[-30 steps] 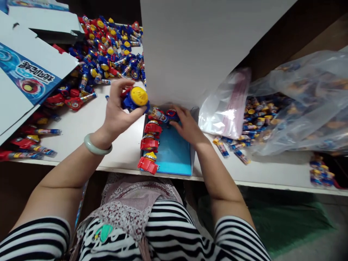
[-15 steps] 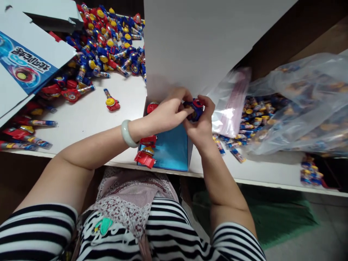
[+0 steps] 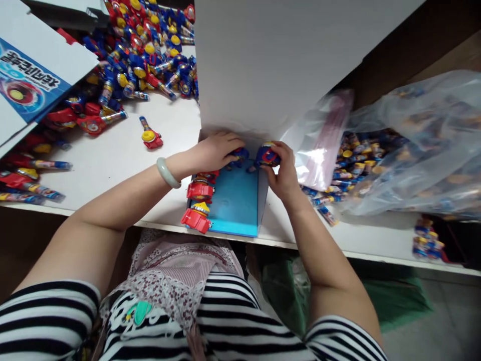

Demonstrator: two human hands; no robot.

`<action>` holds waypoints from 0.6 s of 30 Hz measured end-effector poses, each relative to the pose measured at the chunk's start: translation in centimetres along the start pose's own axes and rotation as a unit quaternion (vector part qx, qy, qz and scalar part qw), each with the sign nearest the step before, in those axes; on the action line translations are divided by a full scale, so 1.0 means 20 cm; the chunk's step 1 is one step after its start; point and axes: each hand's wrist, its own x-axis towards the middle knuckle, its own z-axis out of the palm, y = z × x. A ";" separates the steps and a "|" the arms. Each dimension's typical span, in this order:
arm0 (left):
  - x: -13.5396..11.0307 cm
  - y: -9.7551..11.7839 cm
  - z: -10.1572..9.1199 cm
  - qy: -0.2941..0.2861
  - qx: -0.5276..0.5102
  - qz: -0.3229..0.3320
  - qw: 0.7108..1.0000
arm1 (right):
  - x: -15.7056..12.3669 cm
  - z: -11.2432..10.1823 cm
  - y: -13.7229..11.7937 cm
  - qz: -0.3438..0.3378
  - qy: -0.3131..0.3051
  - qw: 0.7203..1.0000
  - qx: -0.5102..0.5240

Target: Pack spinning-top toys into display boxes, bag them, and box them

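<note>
An open box with a shiny blue floor (image 3: pixel 235 205) stands in front of me, its tall white lid (image 3: pixel 259 60) raised at the back. Red toys (image 3: pixel 200 190) with yellow tops line its left side. My left hand (image 3: pixel 214 152) is closed on a blue toy (image 3: pixel 238 156) in the far part of the box; the fingers partly hide it. At the far right corner, my right hand (image 3: pixel 284 173) grips another blue toy (image 3: pixel 268 154) with a red and yellow part, its clear tube end pointing into the box.
A heap of red and blue toys (image 3: pixel 150 50) covers the back left, beside a printed box (image 3: pixel 28 85). One red toy (image 3: pixel 151 139) lies alone. To the right are clear plastic bags (image 3: pixel 319 145) and a large bag of candy tubes (image 3: pixel 424 150). The table edge (image 3: pixel 330 249) runs close to me.
My hands, together over the box before, have moved apart: the left went a little left, the right stayed at the right wall. A blue toy now shows at each hand.
</note>
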 end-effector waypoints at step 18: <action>-0.20 -0.11 -0.10 0.069 -0.086 -0.039 0.993 | -0.16 0.28 -0.10 0.201 0.001 0.974 0.104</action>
